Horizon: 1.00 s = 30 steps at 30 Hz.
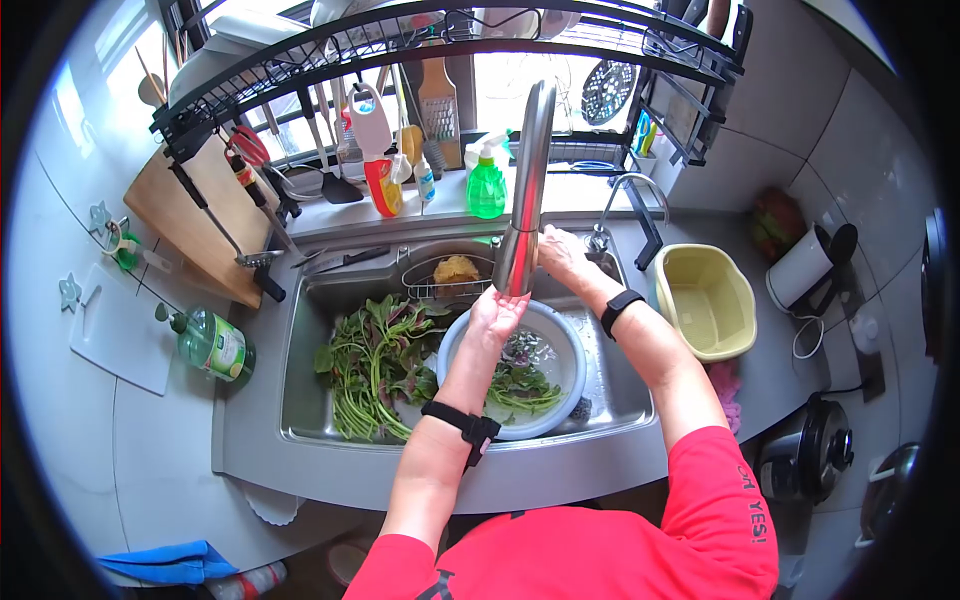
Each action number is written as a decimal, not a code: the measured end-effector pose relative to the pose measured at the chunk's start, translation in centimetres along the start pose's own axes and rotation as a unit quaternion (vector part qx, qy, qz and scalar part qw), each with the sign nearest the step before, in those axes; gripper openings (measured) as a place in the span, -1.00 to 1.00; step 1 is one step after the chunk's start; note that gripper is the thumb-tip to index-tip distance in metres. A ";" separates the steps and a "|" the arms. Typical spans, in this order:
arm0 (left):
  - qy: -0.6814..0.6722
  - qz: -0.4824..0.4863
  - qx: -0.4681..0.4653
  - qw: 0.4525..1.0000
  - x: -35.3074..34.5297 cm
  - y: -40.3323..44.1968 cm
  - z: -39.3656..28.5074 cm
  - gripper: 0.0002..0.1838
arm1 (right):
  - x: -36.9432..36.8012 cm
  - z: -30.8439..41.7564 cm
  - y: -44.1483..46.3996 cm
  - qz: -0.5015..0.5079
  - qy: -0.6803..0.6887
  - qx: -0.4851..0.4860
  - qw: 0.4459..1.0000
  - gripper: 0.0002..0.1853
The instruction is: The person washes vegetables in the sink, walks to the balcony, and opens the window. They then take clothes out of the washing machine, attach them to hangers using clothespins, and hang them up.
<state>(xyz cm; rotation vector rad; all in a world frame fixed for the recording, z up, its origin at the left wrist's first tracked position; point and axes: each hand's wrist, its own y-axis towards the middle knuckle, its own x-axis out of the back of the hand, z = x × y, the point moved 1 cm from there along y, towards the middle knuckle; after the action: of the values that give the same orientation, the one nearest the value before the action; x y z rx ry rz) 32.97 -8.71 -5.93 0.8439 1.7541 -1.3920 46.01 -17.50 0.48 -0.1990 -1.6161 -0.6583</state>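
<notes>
A tall metal faucet [530, 180] rises over the sink. My left hand [495, 318] is at the lower end of its spout, palm turned up, with the fingers closed around the tip. Behind the spout, my right hand [568, 258] reaches to the faucet's side; its fingertips are partly hidden there, and I cannot see what they touch. Below my left hand stands a light blue basin [578, 370] holding water and some leafy greens [525, 385]. Left of the basin, a big heap of leafy greens with long stems [375, 365] lies in the sink.
The steel sink [298, 385] holds a wire caddy with a sponge [457, 270]. A yellow tub [708, 300] stands on the right counter, a soap bottle [222, 345] on the left. A knife [350, 260] lies behind the sink. A black dish rack [440, 45] spans above.
</notes>
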 end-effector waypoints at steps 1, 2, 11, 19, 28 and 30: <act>-0.008 -0.009 -0.003 1.000 -0.3 0.0 0.2 -0.64 | -0.4 0.2 -0.2 -0.006 -0.008 -0.011 1.000 -0.85; -0.016 -0.018 -0.006 1.000 -0.6 0.0 0.4 -0.63 | -0.8 0.5 -0.3 -0.012 -0.015 -0.022 1.000 -0.85; -0.038 -0.010 0.007 0.999 0.8 1.0 1.2 -0.73 | 1.2 2.3 -2.0 -0.185 -0.076 0.029 0.979 -0.74; 0.337 0.043 -0.134 0.931 5.5 -0.4 -0.6 -0.73 | 1.0 10.3 -7.0 0.193 0.858 -0.276 0.388 -0.74; 0.140 0.080 -0.010 0.987 4.1 -1.1 0.2 -0.85 | 2.1 10.3 -5.4 0.173 0.606 -0.169 0.758 -0.67; 0.098 0.047 0.056 0.992 3.7 -0.8 -0.4 -0.86 | 4.6 9.4 -5.9 0.236 0.651 -0.180 0.698 -0.75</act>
<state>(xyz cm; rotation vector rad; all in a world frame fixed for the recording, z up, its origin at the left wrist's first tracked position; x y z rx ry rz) 30.30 -8.32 -8.65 1.1431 1.7689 -1.3951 34.34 -18.58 2.90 -0.3147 -0.0126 -0.4764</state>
